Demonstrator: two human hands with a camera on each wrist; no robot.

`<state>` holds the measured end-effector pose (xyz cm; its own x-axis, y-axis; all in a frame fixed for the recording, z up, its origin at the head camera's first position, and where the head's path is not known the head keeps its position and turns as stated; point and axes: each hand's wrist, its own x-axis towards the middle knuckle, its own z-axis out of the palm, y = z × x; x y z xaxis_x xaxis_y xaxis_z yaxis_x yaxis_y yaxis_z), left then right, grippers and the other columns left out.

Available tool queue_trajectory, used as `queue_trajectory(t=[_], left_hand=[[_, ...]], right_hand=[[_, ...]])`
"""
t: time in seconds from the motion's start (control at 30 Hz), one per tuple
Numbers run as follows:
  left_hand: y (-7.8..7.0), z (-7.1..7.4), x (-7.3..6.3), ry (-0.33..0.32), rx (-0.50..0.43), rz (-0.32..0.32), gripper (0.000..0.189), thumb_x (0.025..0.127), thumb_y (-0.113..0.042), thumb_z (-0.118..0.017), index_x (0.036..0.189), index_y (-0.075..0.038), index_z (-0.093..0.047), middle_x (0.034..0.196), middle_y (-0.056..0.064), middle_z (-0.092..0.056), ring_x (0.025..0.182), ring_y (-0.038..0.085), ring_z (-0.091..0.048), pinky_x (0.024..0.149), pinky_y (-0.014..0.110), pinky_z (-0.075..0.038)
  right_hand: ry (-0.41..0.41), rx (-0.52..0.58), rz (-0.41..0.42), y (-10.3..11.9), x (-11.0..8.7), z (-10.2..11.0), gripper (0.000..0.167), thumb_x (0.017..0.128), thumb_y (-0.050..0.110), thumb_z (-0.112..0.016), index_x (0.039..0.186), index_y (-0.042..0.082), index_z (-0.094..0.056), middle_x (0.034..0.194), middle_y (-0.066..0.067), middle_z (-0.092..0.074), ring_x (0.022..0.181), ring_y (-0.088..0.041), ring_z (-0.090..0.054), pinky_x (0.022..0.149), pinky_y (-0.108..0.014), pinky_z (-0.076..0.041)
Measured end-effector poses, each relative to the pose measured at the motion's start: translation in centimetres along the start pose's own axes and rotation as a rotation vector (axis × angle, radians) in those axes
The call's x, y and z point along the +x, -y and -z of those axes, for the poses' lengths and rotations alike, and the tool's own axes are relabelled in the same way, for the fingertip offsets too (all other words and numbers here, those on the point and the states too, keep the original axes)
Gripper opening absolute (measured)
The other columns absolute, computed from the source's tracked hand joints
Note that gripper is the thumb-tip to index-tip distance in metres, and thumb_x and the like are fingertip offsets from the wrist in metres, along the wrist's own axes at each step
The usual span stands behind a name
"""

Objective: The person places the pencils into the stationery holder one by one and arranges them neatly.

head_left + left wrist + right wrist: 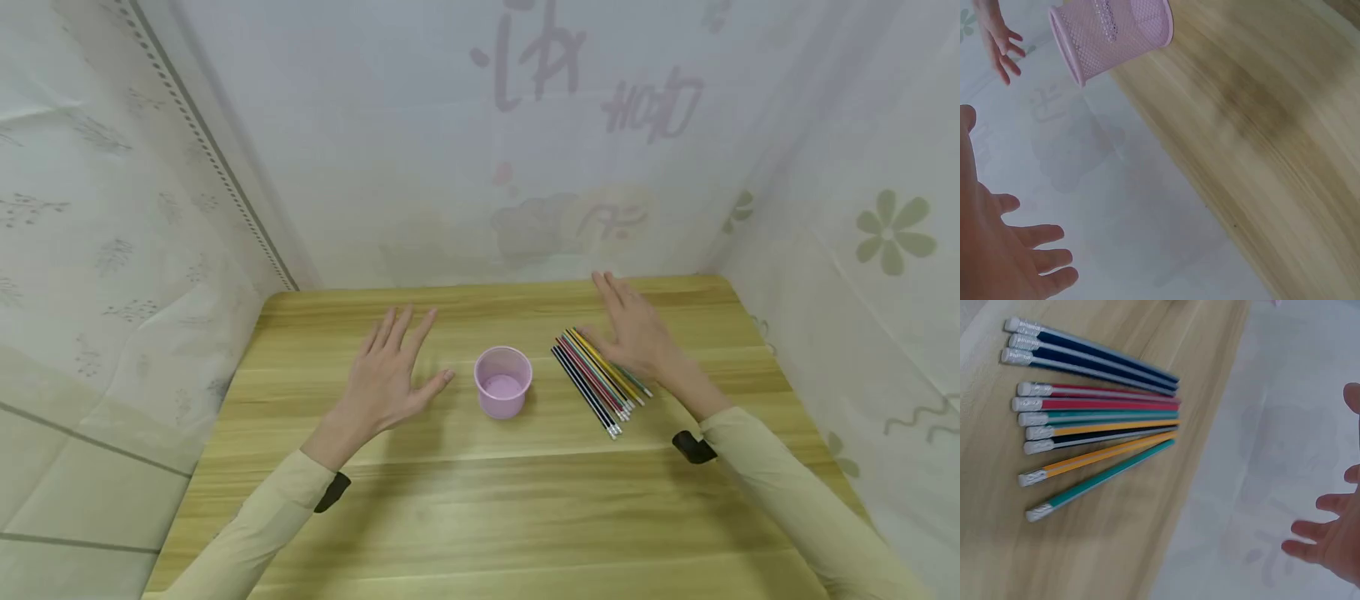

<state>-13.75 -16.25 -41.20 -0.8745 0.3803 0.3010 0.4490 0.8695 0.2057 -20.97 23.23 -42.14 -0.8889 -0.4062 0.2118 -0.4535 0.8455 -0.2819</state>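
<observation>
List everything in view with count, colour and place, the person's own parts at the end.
Mesh cup: 1, pinkish-purple, upright mid-table.
Pencils: 10 (4 dark, 2 red, 2 green, 2 yellow), white erasers, loosely fanned right of the cup.
Table: 1, yellowish wood-grain, under both.
Printed sheeting: number of pieces unclear, whitish, behind and at both sides.
Black wrist pieces: 2, one at each wrist.
Sleeves: 2, pale yellow, on the forearms.
Left grip: 1, bare hand, left of the cup.
Right grip: 1, bare hand, near the pencils.
</observation>
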Motion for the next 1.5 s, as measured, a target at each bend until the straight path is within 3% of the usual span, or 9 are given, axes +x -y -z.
queue_trajectory(t=[0.2, 0.43, 0.7, 0.97, 1.17, 1.5], left_hand=[[-0.1, -0.7, -0.4, -0.021, -0.047, 0.008, 0.09, 0.091, -0.062, -0.057, 0.161, -0.013, -0.026, 0.156, 0.025, -0.04, 0.145, 0.048, -0.037, 0.114, 0.066, -0.038], [-0.2, -2.4, -0.3, -0.043, -0.163, 0.022, 0.093, 0.092, -0.058, -0.06, 0.16, -0.006, -0.023, 0.147, 0.027, -0.049, 0.134, 0.046, -0.05, 0.111, 0.061, -0.044], [-0.6, -4.8, -0.6, -0.002, -0.306, 0.091, 0.093, 0.094, -0.057, -0.059, 0.16, -0.002, -0.022, 0.156, 0.027, -0.041, 0.142, 0.044, -0.042, 0.117, 0.06, -0.038], [-1.1, -6.9, -0.8, 0.049, -0.428, 0.13, 0.091, 0.095, -0.055, -0.061, 0.159, -0.002, -0.024, 0.155, 0.021, -0.044, 0.142, 0.039, -0.045, 0.115, 0.059, -0.041], [-1.6, -8.2, -0.8, 0.094, -0.561, 0.13, 0.093, 0.093, -0.054, -0.066, 0.16, -0.008, -0.023, 0.158, 0.015, -0.041, 0.146, 0.033, -0.041, 0.119, 0.055, -0.037], [-3.2, -10.6, -0.3, 0.091, -0.725, 0.072, 0.094, 0.088, -0.04, -0.076, 0.158, 0.0, -0.026, 0.156, 0.021, -0.041, 0.141, 0.034, -0.047, 0.114, 0.05, -0.046]], right_hand=[[-0.041, 0.119, -0.036, -2.0, 0.8, -0.8, 0.083, 0.099, 0.038, -0.06, 0.16, -0.001, -0.019, 0.161, -0.028, -0.03, 0.142, -0.05, -0.038, 0.112, -0.067, -0.039], [-0.025, 0.158, -0.09, -3.2, 1.0, -1.5, 0.08, 0.099, 0.037, -0.059, 0.159, -0.002, -0.022, 0.158, -0.03, -0.034, 0.137, -0.051, -0.042, 0.106, -0.07, -0.042], [0.005, 0.2, -0.143, -4.5, 1.2, -3.0, 0.078, 0.099, 0.033, -0.06, 0.159, -0.001, -0.021, 0.149, -0.033, -0.041, 0.124, -0.05, -0.051, 0.096, -0.068, -0.048], [0.076, 0.287, -0.208, -6.0, 1.3, -4.9, 0.073, 0.099, 0.027, -0.061, 0.156, -0.004, -0.026, 0.146, -0.033, -0.046, 0.12, -0.051, -0.056, 0.098, -0.064, -0.051], [0.122, 0.334, -0.23, -6.4, 1.1, -5.8, 0.066, 0.098, 0.02, -0.062, 0.154, -0.003, -0.033, 0.14, -0.033, -0.051, 0.115, -0.049, -0.059, 0.096, -0.062, -0.053], [0.189, 0.318, -0.279, -6.2, 0.4, -7.8, 0.058, 0.095, 0.009, -0.059, 0.149, -0.005, -0.042, 0.127, -0.028, -0.058, 0.111, -0.041, -0.059, 0.093, -0.057, -0.054]])
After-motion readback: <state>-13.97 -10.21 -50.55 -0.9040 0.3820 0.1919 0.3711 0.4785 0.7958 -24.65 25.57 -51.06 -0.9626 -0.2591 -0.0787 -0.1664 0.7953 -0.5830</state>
